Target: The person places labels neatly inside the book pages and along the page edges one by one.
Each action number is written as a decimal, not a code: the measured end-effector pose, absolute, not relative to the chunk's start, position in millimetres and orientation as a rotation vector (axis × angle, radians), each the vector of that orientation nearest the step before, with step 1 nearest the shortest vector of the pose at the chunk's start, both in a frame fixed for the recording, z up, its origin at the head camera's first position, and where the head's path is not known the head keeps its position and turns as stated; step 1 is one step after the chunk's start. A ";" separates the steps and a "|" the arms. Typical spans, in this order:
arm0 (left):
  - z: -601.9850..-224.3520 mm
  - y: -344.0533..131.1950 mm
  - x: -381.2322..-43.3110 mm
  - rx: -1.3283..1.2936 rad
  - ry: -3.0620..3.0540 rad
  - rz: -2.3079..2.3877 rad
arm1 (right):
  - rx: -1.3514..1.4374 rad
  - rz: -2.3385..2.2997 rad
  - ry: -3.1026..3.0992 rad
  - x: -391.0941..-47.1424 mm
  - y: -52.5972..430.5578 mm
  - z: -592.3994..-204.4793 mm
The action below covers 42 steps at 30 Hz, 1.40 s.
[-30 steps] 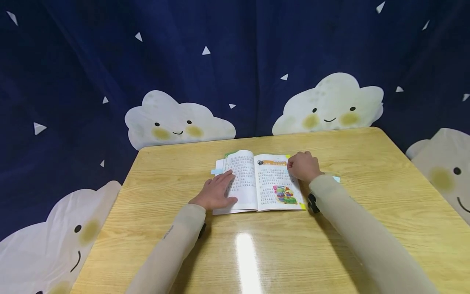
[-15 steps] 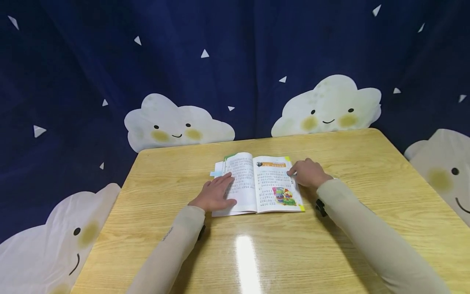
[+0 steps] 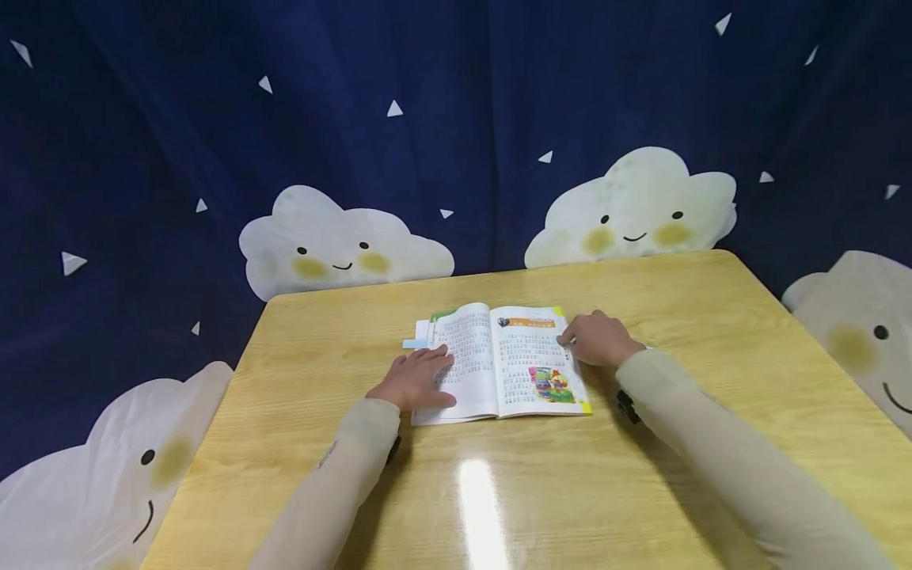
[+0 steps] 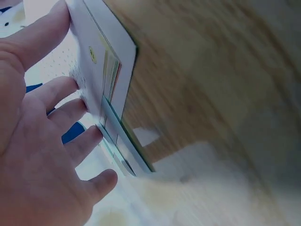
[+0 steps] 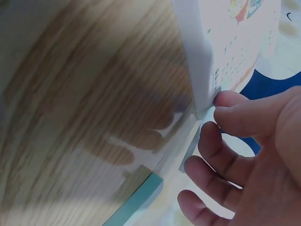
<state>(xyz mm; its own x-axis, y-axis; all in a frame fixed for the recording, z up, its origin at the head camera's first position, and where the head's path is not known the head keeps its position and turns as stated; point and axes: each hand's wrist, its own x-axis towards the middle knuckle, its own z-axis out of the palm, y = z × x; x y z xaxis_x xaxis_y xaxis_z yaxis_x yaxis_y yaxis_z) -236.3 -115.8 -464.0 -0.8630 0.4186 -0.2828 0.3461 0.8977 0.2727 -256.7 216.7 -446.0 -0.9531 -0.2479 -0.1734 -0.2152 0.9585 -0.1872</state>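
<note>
An open book [image 3: 470, 372] lies on the table, its pages printed with text; the right page shows a coloured picture. My left hand [image 3: 416, 380] rests with spread fingers on the left page. In the left wrist view its fingers [image 4: 70, 113] lie beside the page edges. My right hand [image 3: 602, 339] is at the right page's outer edge, index fingertip on the page at a small pale blue sticky tab [image 5: 205, 113]. The thumb tip is close beside the index finger; the other fingers are loosely bent. Another pale blue tab [image 3: 415, 343] sticks out on the left side.
A wooden table [image 3: 328, 332] carries the book. In the right wrist view a teal-edged flat block [image 5: 136, 202] lies near the right hand. Behind the table hangs a dark blue curtain [image 3: 456, 103] with smiling clouds.
My right hand has shifted slightly right from the page's upper edge, its index finger now extended onto the page edge at the tab. The left hand stays on the left page.
</note>
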 end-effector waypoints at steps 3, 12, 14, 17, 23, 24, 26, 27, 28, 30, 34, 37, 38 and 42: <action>-463.4 -116.4 -234.2 0.556 2.725 0.315 | -0.324 -0.275 2.892 -258.6 215.1 -446.1; -465.2 -117.7 -235.2 0.576 2.736 0.352 | -0.482 -0.398 3.030 -255.4 219.7 -462.3; -466.8 -118.3 -235.5 0.590 2.743 0.391 | -0.481 -0.428 3.034 -253.4 219.6 -465.8; -467.9 -118.6 -235.6 0.614 2.762 0.458 | -0.483 -0.450 3.028 -249.7 219.6 -467.9; -465.5 -118.3 -233.8 0.642 2.783 0.526 | -0.547 -0.515 3.038 -240.9 227.4 -459.8; -464.9 -118.6 -233.4 0.643 2.781 0.534 | -0.553 -0.530 3.040 -239.7 230.5 -457.3; -463.9 -119.6 -232.6 0.641 2.779 0.543 | -0.545 -0.554 3.037 -237.4 237.9 -451.2; -463.9 -120.6 -232.4 0.636 2.781 0.539 | -0.534 -0.570 3.037 -237.1 242.1 -447.9; -463.9 -120.6 -232.3 0.633 2.781 0.539 | -0.516 -0.585 3.035 -236.1 247.2 -444.2; -464.5 -120.9 -232.6 0.625 2.780 0.541 | -0.464 -0.610 3.030 -235.2 257.6 -436.6; -465.9 -121.1 -233.5 0.628 2.772 0.562 | -0.328 -0.588 3.036 -233.8 278.7 -425.5; -466.4 -120.2 -234.3 0.641 2.767 0.585 | -0.235 -0.530 3.033 -232.5 293.1 -424.2; -466.5 -119.8 -234.5 0.644 2.766 0.590 | -0.212 -0.514 3.027 -231.9 296.9 -425.0; -467.1 -117.1 -235.2 0.651 2.763 0.582 | -0.158 -0.473 3.014 -229.2 307.9 -434.1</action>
